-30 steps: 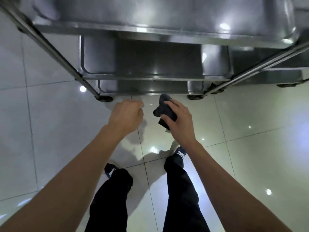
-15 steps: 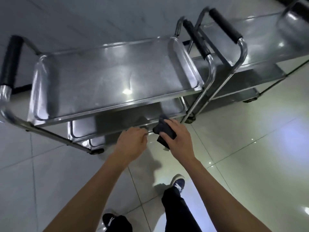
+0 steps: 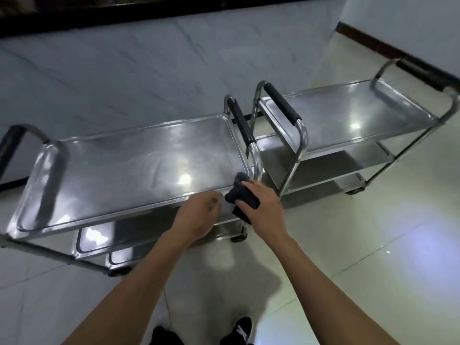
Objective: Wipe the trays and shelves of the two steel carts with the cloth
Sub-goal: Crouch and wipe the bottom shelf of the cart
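Cloth (image 3: 241, 195) sits bunched in the right hand (image 3: 261, 205) at the near cart's (image 3: 129, 165) tray edge; left hand (image 3: 196, 215) clenched, holding nothing.

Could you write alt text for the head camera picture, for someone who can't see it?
A person's right hand grips a dark cloth at the near right corner of a steel cart's top tray, while the left hand, curled and empty, is at the tray's near edge. A second steel cart stands just to the right on a glossy tiled floor.
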`<state>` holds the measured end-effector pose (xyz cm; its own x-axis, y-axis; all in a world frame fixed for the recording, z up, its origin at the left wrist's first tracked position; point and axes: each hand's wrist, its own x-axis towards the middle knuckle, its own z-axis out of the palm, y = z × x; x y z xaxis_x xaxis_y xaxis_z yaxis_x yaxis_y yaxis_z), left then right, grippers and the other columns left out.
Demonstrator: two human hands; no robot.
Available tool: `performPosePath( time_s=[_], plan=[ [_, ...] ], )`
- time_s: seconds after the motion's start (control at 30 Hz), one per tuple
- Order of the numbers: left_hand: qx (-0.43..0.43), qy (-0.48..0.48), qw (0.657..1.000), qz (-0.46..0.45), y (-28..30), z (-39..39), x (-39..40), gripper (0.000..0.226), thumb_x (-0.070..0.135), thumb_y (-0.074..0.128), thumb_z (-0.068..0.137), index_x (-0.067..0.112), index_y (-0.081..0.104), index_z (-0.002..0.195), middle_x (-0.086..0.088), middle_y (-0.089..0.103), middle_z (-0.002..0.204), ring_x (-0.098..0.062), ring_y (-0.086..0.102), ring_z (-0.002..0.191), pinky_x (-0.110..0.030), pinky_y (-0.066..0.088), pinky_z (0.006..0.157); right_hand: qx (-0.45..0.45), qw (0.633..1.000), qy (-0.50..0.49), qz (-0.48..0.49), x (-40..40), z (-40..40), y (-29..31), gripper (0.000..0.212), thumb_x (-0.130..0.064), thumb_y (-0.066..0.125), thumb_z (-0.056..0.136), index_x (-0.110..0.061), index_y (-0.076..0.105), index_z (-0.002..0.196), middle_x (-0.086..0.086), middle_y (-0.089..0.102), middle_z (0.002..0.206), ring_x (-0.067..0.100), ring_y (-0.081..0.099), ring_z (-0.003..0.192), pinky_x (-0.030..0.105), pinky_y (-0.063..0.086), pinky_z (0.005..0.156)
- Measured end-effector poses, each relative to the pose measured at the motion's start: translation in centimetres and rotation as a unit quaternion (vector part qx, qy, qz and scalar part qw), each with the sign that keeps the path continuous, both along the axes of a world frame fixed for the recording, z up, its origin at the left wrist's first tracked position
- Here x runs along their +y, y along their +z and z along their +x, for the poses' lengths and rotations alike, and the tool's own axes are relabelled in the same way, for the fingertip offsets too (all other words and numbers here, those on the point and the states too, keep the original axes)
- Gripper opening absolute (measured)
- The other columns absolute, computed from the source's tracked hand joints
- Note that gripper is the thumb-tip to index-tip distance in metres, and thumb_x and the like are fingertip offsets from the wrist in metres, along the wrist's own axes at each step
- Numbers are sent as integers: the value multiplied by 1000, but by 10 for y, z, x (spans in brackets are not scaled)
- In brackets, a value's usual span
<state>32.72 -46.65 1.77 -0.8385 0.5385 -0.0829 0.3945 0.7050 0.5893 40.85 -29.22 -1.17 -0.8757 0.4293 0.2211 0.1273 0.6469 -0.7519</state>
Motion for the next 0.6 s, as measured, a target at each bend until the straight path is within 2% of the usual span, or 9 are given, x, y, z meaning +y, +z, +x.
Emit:
performPosePath(
  time_s=[0.1,0.17,0.3,0.43,0.6],
  plan=[
    [-9,8,999,47,15,-8,31,30,27,56,98,25,67,126,5,71,119,-14,65,109,-33,49,99,6,1000,-9,-4,20,-8,7,53,-26,81,80,-27,65,131,-3,60,136,15,51,123,41,39,111],
    [0,2,998,64,20,-15,50,31,22,55,98,22,67,127,4,70,123,-14,62,115,-30,46,103,10,1000,-15,-6,33,-15,11,53,-24,80,81,-25,64,131,-2,60,136,16,51,124,41,38,111],
    [-49,13,992,116,18,-35,78,29,23,57,98,22,68,124,7,70,118,-7,62,109,-20,44,96,16,1000,-10,0,54,-38,14,53,-24,80,82,-23,64,132,-2,60,137,12,49,125,37,37,112],
    [-62,18,984,163,12,-64,100,23,25,65,93,21,70,115,11,70,105,0,62,98,-3,39,82,10,1000,6,20,71,-70,12,53,-22,80,81,-21,64,131,-1,60,137,16,51,127,41,38,112],
    [-85,39,976,198,-6,-130,143,16,17,69,90,17,73,105,6,74,97,-3,67,90,-3,43,77,-25,999,6,47,109,-127,6,54,-26,78,84,-20,61,135,2,59,139,19,50,127,45,38,111]
  ],
)
